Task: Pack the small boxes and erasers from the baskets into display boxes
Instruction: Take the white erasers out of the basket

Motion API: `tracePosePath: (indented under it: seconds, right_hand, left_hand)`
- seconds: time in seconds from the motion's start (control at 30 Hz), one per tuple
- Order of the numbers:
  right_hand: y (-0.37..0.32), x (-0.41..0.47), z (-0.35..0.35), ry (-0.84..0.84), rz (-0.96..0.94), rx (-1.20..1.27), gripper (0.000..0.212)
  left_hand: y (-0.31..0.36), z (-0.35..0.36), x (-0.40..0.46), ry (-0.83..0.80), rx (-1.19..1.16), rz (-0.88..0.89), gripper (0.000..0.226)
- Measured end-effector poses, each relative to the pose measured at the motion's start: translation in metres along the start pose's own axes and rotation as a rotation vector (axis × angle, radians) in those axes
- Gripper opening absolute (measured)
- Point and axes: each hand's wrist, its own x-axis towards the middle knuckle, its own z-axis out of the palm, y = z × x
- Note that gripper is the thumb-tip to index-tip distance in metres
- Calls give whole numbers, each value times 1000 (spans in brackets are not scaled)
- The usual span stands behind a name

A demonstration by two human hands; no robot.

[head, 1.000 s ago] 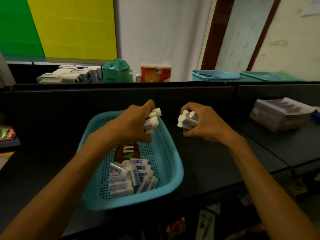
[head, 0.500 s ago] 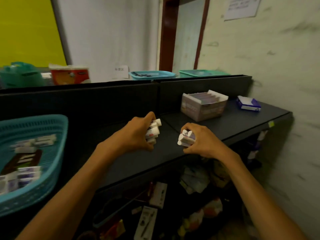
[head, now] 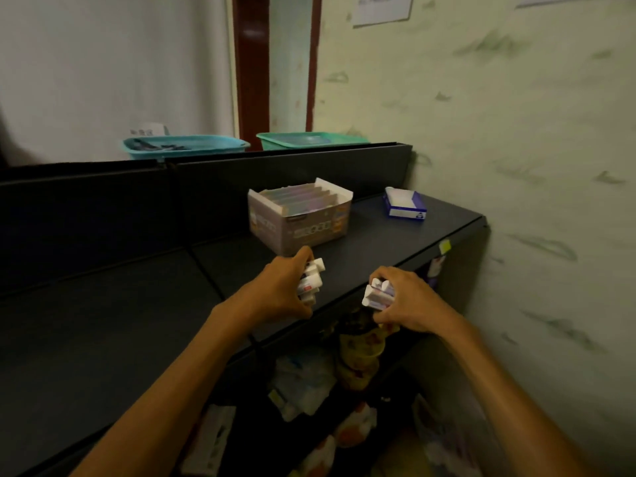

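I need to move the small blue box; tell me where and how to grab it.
Pinch the blue box across its two long side walls, coming down from above. It lies flat and open-topped on the shelf, apart from the display box, so both sides look free. Both hands are full, so empty one first.

Head-height, forward-down over shelf (head: 378, 249)
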Motion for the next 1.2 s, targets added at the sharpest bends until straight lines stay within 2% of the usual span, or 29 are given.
tracePosePath:
  seconds: [0.17,0.33,0.53,0.8,1.03,1.2]
  right_hand:
    - [72,62,-29,-14,43,-21,47]
    - [131,134,-47,-87,64,-44,50]
    - [180,211,-65,-151,26,-64,53]
    - [232,316,-68,-250,-175,-80,58]
    - [239,372,-59,-397,-397,-44,60]
    - [242,384,-48,-393,-471,8,69]
  left_hand:
    - [5,32,104,-41,-30,-10,59]
    - [13,53,204,8,-22,-4,61]
    - [15,82,279,-51,-30,-130,67]
    - [14,104,354,52,-18,-385,72]
    - [16,116,380,143,73,-616,69]
    - [20,125,383,198,261,-724,72]
